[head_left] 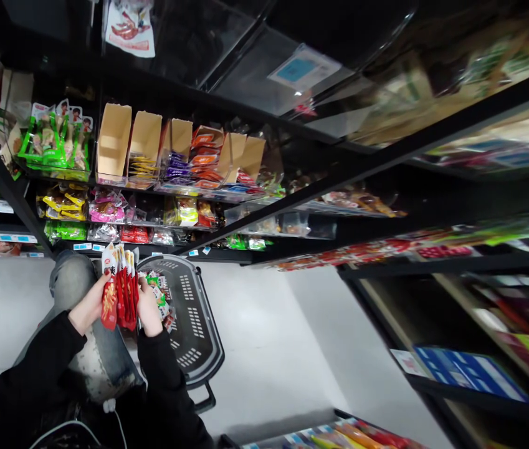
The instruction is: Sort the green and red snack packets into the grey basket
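A row of several red-and-white snack packets (109, 298) is pressed together upright between my two hands, above my knees. My left hand (90, 303) grips the stack at its left side, the thumb lying on the front packet. On the opposite side my right hand (149, 308) closes around the last packets; part of its fingers is hidden behind them. Just right of that hand stands a dark shopping basket (184, 274) on the floor, with green-and-white snack packets (157, 288) lying in its left part.
Black shelves ahead hold cardboard boxes (114, 142) of small packets and green bagged snacks (53, 144). Another shelf unit runs along the right, with a blue-and-white striped box (470, 373). A low display of colourful packs (348, 434) stands at the bottom. White floor (264, 330) lies right of the basket.
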A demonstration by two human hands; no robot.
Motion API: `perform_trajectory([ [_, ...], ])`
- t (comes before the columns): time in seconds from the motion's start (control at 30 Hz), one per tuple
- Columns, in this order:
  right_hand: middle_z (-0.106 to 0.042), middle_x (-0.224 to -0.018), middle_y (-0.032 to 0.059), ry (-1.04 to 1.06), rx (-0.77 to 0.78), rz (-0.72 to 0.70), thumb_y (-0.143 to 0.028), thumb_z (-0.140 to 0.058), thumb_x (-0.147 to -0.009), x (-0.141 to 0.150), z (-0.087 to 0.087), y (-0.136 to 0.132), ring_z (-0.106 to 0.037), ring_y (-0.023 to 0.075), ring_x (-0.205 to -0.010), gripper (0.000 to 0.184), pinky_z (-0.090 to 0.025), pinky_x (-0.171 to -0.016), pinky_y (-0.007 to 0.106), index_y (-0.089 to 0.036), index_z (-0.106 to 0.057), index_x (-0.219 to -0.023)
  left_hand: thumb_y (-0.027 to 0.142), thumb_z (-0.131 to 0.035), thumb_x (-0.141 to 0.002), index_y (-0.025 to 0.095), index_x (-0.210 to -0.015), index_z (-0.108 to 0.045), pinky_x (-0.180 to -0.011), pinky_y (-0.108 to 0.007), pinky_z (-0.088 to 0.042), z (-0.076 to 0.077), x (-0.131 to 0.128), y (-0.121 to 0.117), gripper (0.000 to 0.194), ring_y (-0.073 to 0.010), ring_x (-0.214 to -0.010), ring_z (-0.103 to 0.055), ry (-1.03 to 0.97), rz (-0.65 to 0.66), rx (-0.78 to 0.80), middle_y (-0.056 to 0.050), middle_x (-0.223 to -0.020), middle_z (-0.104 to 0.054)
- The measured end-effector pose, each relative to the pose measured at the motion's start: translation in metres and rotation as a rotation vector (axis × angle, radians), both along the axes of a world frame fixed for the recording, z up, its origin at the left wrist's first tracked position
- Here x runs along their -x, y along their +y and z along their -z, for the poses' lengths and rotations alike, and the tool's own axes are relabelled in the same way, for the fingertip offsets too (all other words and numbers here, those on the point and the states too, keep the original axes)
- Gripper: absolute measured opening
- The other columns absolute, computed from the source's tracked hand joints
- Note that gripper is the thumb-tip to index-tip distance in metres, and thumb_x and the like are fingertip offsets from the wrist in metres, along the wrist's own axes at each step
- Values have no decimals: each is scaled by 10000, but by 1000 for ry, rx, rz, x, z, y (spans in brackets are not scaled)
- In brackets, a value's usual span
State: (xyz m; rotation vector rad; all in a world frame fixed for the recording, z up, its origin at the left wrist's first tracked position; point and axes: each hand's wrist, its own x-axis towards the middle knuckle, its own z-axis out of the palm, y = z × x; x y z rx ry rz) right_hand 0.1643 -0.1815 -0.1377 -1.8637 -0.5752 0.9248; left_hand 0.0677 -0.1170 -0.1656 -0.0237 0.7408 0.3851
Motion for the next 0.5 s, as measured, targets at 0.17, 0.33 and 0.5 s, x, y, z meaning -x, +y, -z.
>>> perform_trajectory([
  [0.17,-569,-652,1,-316,111,-66,-238,-524,-694,-11,-14,-4,-501,149,-613,41,-353,-611,258,-205,-499,-688,355,-480,-839,111,-960,-622,-680,-333,-557,-3,2,2,307,-212,-712,-690,16,33,43,-87,-731,-711],
  [0.33,-563,-743,-5,-166,-186,-104,-208,-491,-673,-19,-13,-12,-513,138,-678,154,-398,-643,246,-181,-509,-824,324,-437,-863,108,-938,-621,-678,-327,-551,-14,-1,2,294,-205,-694,-687,20,3,55,-85,-705,-706],
  [0.5,-513,-725,-13,-305,-354,44,-215,-450,-747,-10,-38,-17,-498,133,-677,77,-398,-659,257,-198,-499,-803,266,-507,-819,113,-861,-624,-644,-306,-543,-8,-3,0,197,-186,-638,-672,32,2,-29,-74,-693,-698],
])
